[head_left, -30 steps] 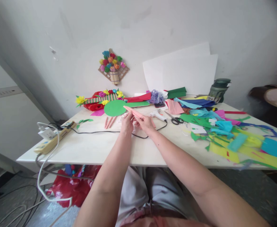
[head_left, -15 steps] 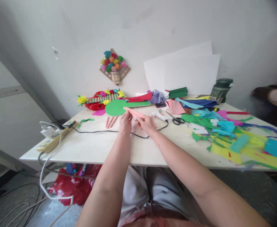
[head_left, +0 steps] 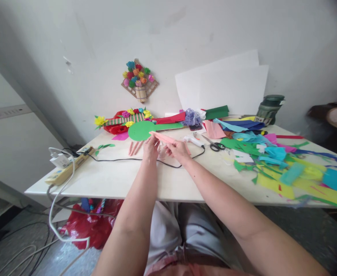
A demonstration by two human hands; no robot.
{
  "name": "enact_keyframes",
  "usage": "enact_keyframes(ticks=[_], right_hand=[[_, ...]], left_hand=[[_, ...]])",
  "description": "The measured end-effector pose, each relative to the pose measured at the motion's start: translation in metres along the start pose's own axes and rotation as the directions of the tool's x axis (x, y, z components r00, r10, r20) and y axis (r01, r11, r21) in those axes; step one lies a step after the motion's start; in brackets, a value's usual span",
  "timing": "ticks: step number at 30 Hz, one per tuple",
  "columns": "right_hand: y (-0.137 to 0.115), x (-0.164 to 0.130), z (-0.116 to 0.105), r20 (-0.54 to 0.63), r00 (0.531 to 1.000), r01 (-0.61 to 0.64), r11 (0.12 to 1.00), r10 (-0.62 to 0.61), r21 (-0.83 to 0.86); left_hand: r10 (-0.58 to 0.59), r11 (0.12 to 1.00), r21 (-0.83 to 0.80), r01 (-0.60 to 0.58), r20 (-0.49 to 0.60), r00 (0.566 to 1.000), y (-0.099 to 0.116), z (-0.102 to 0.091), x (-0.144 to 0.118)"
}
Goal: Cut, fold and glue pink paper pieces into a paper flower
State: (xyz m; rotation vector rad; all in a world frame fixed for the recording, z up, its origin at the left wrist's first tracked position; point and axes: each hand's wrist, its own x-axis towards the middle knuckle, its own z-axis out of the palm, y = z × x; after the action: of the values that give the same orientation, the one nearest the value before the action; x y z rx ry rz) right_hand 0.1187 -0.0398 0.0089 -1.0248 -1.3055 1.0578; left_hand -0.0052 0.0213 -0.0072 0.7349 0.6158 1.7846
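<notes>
A narrow folded strip of pink crepe paper (head_left: 163,137) spans my two hands above the table. My left hand (head_left: 151,147) pinches its left end, and my right hand (head_left: 177,150) pinches it nearer the right end. Just left of my left hand lie several thin pink paper rolls (head_left: 135,148). Behind the strip is a green guitar-shaped cutout (head_left: 142,131) with a round body and a long neck. A white glue gun (head_left: 194,141) lies right of my right hand, beside black-handled scissors (head_left: 216,146).
Coloured paper scraps (head_left: 289,168) cover the table's right side. A power strip (head_left: 70,166) with plugs sits at the left edge, its black cord (head_left: 122,159) crossing beneath my hands. A dark green bottle (head_left: 270,109) stands at the back right. Purple shredded paper (head_left: 193,117) lies at the back.
My left hand has shifted very slightly to the left along with its end of the pink strip. Both hands keep hold; everything else looks the same.
</notes>
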Motion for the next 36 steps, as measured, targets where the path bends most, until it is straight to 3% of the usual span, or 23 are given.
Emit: enact_keyframes(ticks=[20,30,36], right_hand=[[-0.0051,-0.0015,-0.0008,0.037,0.999,-0.039,0.999,0.039,0.021],[-0.0041,-0.0017,-0.0011,0.023,1.0,-0.004,0.999,0.003,0.047],[-0.0035,-0.0008,-0.0013,0.031,0.999,-0.018,0.999,0.016,0.042]], left_hand=[[0.015,0.999,-0.027,-0.018,-0.104,0.994,0.0068,0.0015,-0.0021],[-0.087,0.995,-0.043,0.087,0.003,0.996,0.0043,0.0058,-0.0066],[-0.085,0.996,0.005,0.085,0.033,0.996,0.0007,0.0028,-0.0047]])
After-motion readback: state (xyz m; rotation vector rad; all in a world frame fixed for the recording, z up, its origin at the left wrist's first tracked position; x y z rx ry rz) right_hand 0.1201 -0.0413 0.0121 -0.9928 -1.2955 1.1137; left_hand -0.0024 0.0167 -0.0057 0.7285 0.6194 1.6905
